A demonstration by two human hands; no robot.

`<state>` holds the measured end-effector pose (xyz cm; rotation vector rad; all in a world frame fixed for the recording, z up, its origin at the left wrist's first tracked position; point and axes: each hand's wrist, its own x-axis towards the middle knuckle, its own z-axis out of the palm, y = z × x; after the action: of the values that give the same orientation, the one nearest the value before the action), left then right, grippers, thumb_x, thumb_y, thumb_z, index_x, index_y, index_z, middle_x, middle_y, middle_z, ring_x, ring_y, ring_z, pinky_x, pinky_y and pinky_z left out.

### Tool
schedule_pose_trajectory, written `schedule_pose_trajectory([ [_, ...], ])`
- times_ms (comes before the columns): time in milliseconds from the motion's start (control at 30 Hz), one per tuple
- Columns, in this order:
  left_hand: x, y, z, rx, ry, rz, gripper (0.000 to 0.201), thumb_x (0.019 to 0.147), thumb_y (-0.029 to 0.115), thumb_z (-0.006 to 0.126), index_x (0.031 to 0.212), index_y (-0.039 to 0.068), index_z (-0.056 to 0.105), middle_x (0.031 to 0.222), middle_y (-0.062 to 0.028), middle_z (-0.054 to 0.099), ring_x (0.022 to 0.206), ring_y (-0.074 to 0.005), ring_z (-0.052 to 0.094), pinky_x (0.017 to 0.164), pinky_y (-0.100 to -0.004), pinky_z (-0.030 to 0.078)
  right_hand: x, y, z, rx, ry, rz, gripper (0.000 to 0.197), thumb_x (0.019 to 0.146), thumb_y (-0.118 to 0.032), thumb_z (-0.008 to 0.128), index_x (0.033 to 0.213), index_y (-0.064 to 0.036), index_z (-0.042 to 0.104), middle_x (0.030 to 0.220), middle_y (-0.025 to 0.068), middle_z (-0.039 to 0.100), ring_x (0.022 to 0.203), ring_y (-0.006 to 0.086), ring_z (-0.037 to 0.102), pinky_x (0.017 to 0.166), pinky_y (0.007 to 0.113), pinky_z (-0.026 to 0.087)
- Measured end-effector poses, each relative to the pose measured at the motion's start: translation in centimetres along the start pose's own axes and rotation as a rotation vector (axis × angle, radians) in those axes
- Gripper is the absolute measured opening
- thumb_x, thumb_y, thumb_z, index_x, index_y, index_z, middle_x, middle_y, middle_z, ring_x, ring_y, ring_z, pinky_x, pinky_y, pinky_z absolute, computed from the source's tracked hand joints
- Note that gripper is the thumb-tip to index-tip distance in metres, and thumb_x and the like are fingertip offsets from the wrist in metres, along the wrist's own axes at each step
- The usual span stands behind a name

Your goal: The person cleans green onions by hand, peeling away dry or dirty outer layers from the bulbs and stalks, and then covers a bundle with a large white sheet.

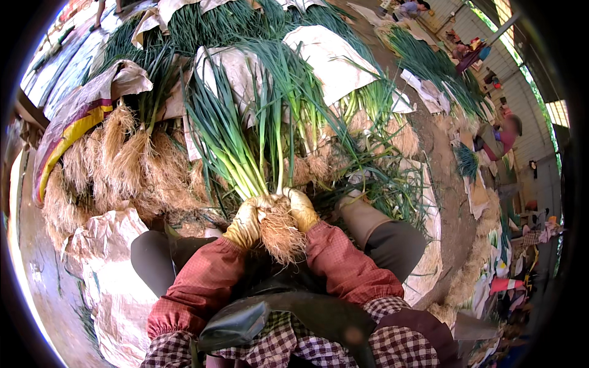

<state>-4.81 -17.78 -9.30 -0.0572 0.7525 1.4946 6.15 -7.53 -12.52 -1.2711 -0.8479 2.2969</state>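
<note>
My left hand [246,222], in a yellow glove, is closed around the lower white stalks of a bunch of green onions [242,165]. Its long green leaves fan away from me, and a shaggy tan root clump [282,233] hangs between my wrists. My right hand [302,210], gloved the same way, is closed against the other side of the bunch. A single green onion stalk [280,153] stands apart there, its base at the right fingertips. The fingertips themselves are partly hidden by stalks and roots.
Piles of rooted green onions [132,150] lie at the left, with more green onions [208,27] behind. Pale sacks [328,61] cover parts of them. Loose green leaves [392,190] lie by my right boot [362,214]. At the far right another person [500,138] sits among onions.
</note>
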Motion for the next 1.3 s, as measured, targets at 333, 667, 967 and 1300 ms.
schedule_pose_trajectory([
  [333, -0.5, 0.9, -2.5, -0.082, -0.047, -0.001, 0.022, 0.069, -0.001, 0.046, 0.089, -0.008, 0.054, 0.082, -0.0158, 0.058, 0.077, -0.0231, 0.058, 0.071, -0.0274, 0.048, -0.8, 0.0, 3.1, 0.257, -0.218, 0.323, 0.023, 0.085, -0.023, 0.052, 0.094, -0.0023, 0.054, 0.072, 0.0065, 0.056, 0.059, 0.0171, 0.054, 0.056, 0.028, 0.046],
  [667, -4.2, 6.0, 1.8, 0.025, -0.079, 0.118, 0.037, 0.070, -0.007, 0.052, 0.106, -0.013, 0.049, 0.092, -0.0135, 0.059, 0.074, -0.0143, 0.057, 0.064, -0.0184, 0.046, -1.4, 5.3, -10.5, -1.955, -0.031, -0.677, 0.057, 0.084, -0.050, 0.038, 0.123, -0.0098, 0.043, 0.112, 0.0163, 0.055, 0.097, 0.0345, 0.055, 0.086, 0.042, 0.042],
  [967, -4.0, 2.8, 3.8, 0.061, 0.056, -0.268, 0.025, 0.075, 0.001, 0.058, 0.099, -0.004, 0.057, 0.070, -0.0050, 0.058, 0.045, -0.0078, 0.045, 0.039, -0.0176, 0.036, 2.0, -6.1, 3.9, -1.635, -0.325, -0.643, 0.022, 0.083, -0.011, 0.048, 0.102, -0.0064, 0.056, 0.085, 0.0097, 0.061, 0.064, 0.0202, 0.056, 0.056, 0.033, 0.048],
  [1300, -1.9, 4.1, 1.4, -0.003, 0.047, -0.066, 0.029, 0.073, -0.003, 0.056, 0.102, -0.004, 0.057, 0.068, -0.0031, 0.057, 0.047, -0.0073, 0.047, 0.039, -0.0154, 0.034, 7.8, -11.0, 0.0, -1.019, 0.188, -0.289, 0.015, 0.078, -0.012, 0.060, 0.084, 0.0013, 0.058, 0.080, 0.0122, 0.061, 0.069, 0.0177, 0.058, 0.058, 0.026, 0.046],
])
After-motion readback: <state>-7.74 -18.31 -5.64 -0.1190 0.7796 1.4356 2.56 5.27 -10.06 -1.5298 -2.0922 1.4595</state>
